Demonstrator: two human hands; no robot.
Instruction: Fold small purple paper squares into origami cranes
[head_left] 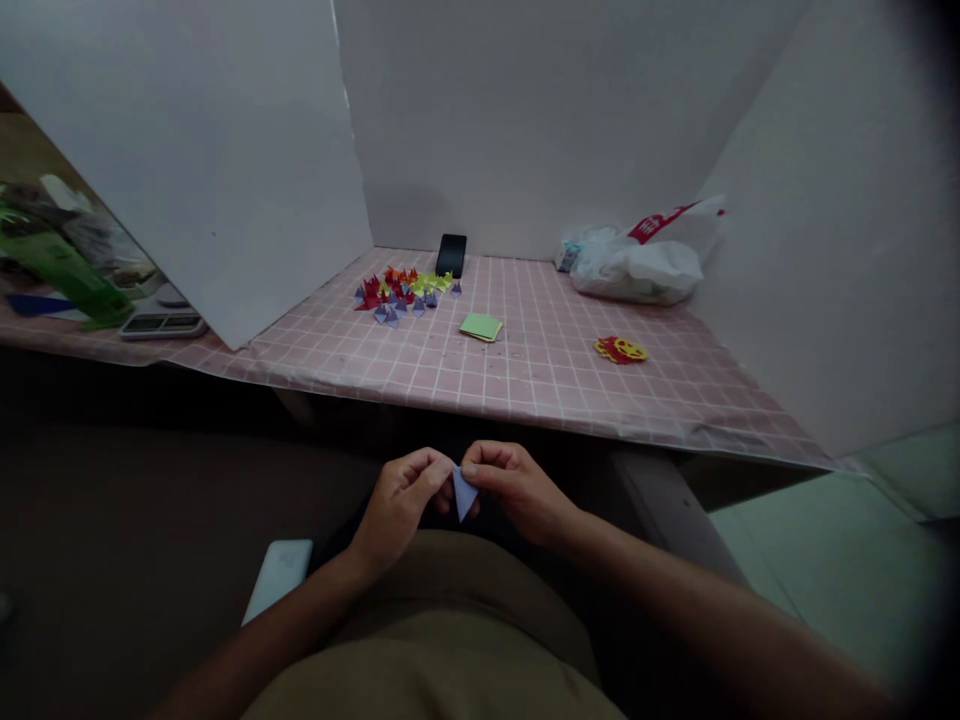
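Observation:
Above my lap, a small pale purple piece of folded paper [463,497] hangs point down between both hands. My left hand [405,500] pinches its upper left corner between thumb and finger. On the other side, my right hand [517,490] grips the upper right edge with its thumb on the front face. Beyond them on the table lies a stack of square green and yellow paper sheets [480,326]. Farther left sits a cluster of small folded paper pieces [401,290] in red, orange, yellow and purple.
A pink checked cloth [540,350] covers the table. At the back are a black phone [451,256] and a white plastic bag [637,265]. Red and yellow cut-outs [621,349] lie at right. White panels [525,120] enclose the table. A scale [163,322] stands left; a pale slab [277,578] lies beside me.

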